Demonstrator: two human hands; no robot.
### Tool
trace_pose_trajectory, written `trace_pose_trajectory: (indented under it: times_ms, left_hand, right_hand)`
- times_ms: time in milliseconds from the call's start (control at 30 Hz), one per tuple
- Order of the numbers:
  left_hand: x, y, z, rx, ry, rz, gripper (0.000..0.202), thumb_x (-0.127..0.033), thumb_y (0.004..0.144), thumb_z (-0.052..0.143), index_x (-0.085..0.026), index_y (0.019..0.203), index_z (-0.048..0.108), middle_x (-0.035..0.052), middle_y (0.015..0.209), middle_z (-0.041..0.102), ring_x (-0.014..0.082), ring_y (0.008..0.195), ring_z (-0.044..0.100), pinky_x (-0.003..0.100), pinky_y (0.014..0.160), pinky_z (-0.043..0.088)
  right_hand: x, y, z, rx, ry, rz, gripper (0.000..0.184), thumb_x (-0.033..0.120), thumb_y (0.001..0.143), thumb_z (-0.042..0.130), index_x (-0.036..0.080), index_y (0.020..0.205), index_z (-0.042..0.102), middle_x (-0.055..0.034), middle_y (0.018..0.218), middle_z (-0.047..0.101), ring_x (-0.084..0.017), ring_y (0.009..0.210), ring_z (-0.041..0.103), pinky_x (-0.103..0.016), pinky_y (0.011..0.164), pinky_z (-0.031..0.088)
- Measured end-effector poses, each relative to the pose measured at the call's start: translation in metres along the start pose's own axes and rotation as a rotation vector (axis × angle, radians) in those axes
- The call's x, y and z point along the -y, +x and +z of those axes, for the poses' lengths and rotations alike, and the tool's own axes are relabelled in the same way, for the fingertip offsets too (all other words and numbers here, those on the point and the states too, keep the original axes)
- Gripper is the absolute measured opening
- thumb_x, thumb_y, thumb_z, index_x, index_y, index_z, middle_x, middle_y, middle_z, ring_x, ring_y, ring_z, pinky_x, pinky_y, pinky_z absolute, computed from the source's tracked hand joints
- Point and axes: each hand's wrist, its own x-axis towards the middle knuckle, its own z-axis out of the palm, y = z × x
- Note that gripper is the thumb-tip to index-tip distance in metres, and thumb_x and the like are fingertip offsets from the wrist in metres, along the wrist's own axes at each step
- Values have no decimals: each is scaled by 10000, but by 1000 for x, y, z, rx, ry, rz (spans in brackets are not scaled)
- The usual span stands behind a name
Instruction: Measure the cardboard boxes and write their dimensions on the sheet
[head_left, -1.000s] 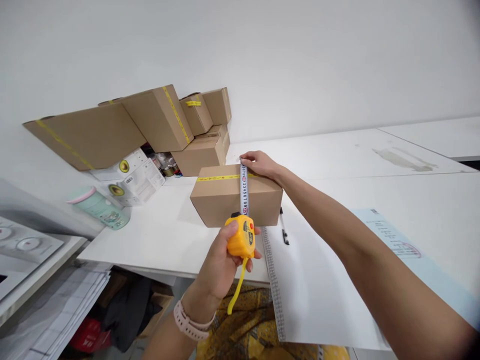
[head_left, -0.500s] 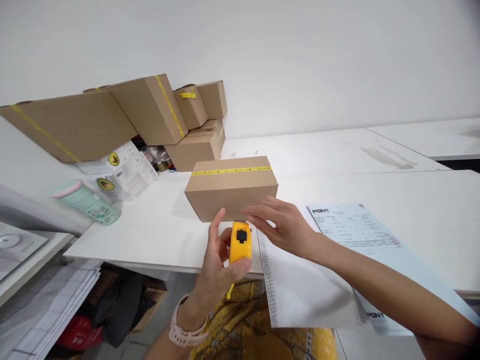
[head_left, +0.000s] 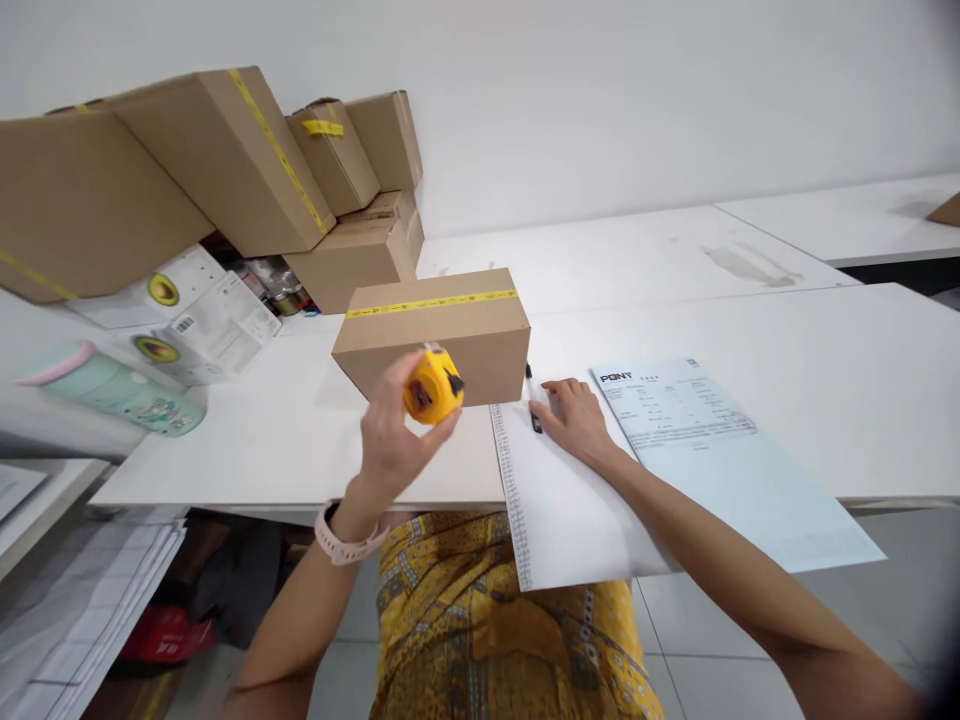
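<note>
A: Which containers are you seeing on the table [head_left: 262, 430]?

B: At the left, cartons [head_left: 217, 165] are standing in a pile by the wall. A smaller box [head_left: 450, 325] is sitting before them; yellow tape is running along its top, and the closed flaps are hiding the contents. A notebook [head_left: 555, 510] is lying at its right. Far left, a tumbler [head_left: 124, 390] is wearing its pink lid, also hiding the inside.

A: And the hands?

B: The left hand [head_left: 390, 430] is gripping a tape measure [head_left: 435, 385] in the air, just before the box. The right hand [head_left: 574, 415] is resting on the notebook, fingers loosely bending.

A: Is it holding the pen [head_left: 535, 422]?

B: Its thumb is lying at the pen; whether it is gripping, I cannot tell.
</note>
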Motion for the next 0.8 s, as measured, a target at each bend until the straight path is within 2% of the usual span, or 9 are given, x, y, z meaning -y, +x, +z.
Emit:
trace_pose_trajectory:
  times_ms: [100, 200, 300, 400, 600, 700, 800]
  left_hand:
    - [10, 38, -9, -193, 83, 152, 717, -387, 809, 779, -182, 1418, 462, 137, 1378, 574, 290, 1253, 564, 427, 1059, 455]
    - [31, 67, -12, -248, 122, 142, 754, -437, 824, 754, -170, 1447, 421, 150, 1438, 514, 294, 1295, 528, 427, 1063, 447]
    - [52, 78, -10, -255, 138, 60, 675, -439, 867, 676, -182, 1445, 442, 133, 1431, 521, 309, 1262, 553, 435, 1023, 459]
    - [60, 82, -3, -291, 206, 56, 562, -353, 865, 644, -199, 1392, 527, 133, 1346, 583, 319, 1227, 564, 464, 1016, 456]
    - [50, 98, 30, -353, 306, -20, 597, -352, 816, 639, -206, 1389, 556, 168, 1294, 589, 341, 1238, 543, 464, 979, 489]
    - [43, 110, 55, -310, 235, -73, 627, -365, 828, 637, -191, 1421, 528, 183, 1356, 538, 369, 1290, 500, 474, 951, 499]
    - [34, 122, 84, -266, 162, -102, 633, -388, 860, 644, -240, 1458, 498, 154, 1414, 492, 367, 1291, 497, 461, 913, 506]
  right_hand:
    - [1, -2, 6, 10, -129, -65, 505, 482, 916, 517, 156, 1293, 600, -161, 1181, 645, -349, 1096, 534, -478, 902, 416]
    - [-1, -2, 8, 6, -159, -70, 447, 299, 911, 470, 156, 1318, 586, -158, 1159, 641, -334, 1066, 522, -451, 878, 407]
    - [-5, -2, 9, -4, -154, -63, 466, 160, 880, 417, 125, 1312, 588, -169, 1132, 632, -322, 1050, 521, -432, 866, 410]
    - [-6, -2, 8, -39, -186, -50, 451, 137, 897, 390, 117, 1299, 594, -178, 1107, 631, -318, 1027, 533, -423, 852, 411]
    - [-3, 0, 1, -14, -247, 120, 394, 226, 968, 345, 130, 1251, 601, -175, 996, 676, -296, 860, 609, -391, 722, 415]
    - [-7, 1, -4, -38, -136, 210, 454, 192, 958, 302, 124, 1358, 507, -167, 988, 690, -293, 795, 623, -379, 658, 413]
    - [-14, 2, -8, -134, 81, 277, 474, 203, 958, 286, 159, 1399, 454, -133, 958, 689, -291, 798, 626, -406, 701, 445]
